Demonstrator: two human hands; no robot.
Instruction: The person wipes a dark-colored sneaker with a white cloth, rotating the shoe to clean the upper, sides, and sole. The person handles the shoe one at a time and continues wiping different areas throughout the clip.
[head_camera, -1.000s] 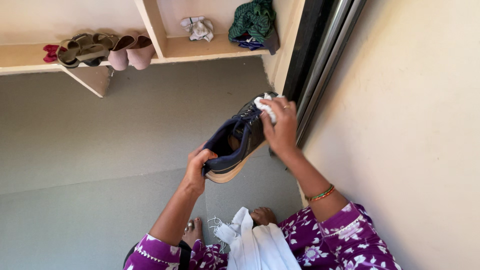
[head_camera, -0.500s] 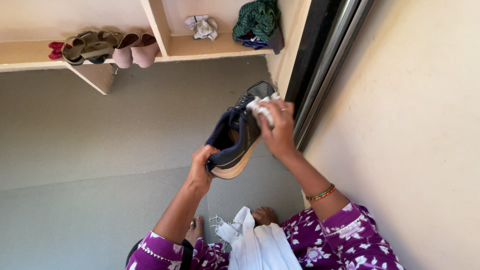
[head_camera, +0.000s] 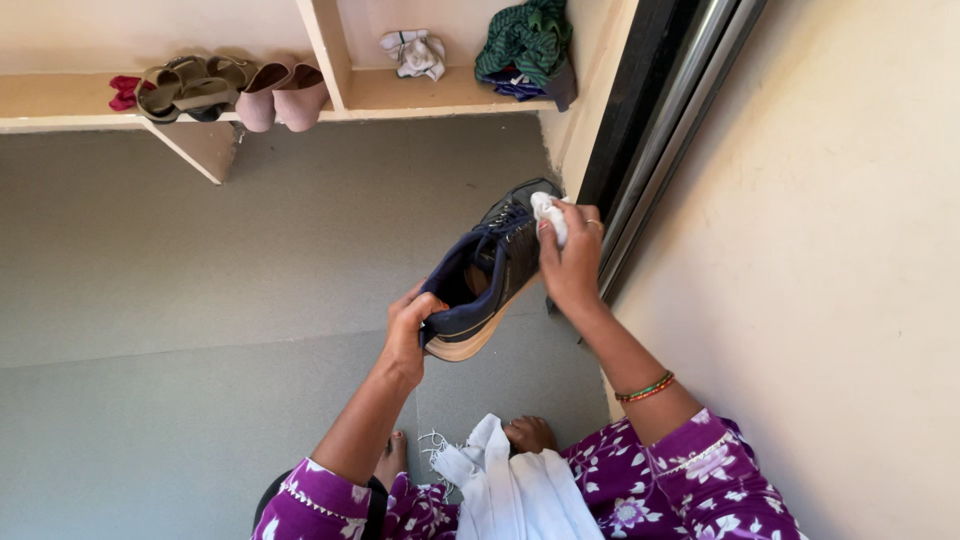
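Plain grey floor (head_camera: 200, 300) everywhere, matte, with a faint seam running across it below the shelf (head_camera: 330, 105). That shelf is cream-painted, sits low against the wall, and has an upright divider (head_camera: 325, 45) splitting it in two. Right of the shelf there's a dark door frame with a shiny metal rail (head_camera: 665, 130), then a bare cream wall (head_camera: 840, 260). Soft, even light.

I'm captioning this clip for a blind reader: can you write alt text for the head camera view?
Seen from above, a person's left hand grips the heel of a dark blue sneaker while the right hand presses a small white cloth against its toe. Beyond, a low shelf holds sandals and bundled clothes.
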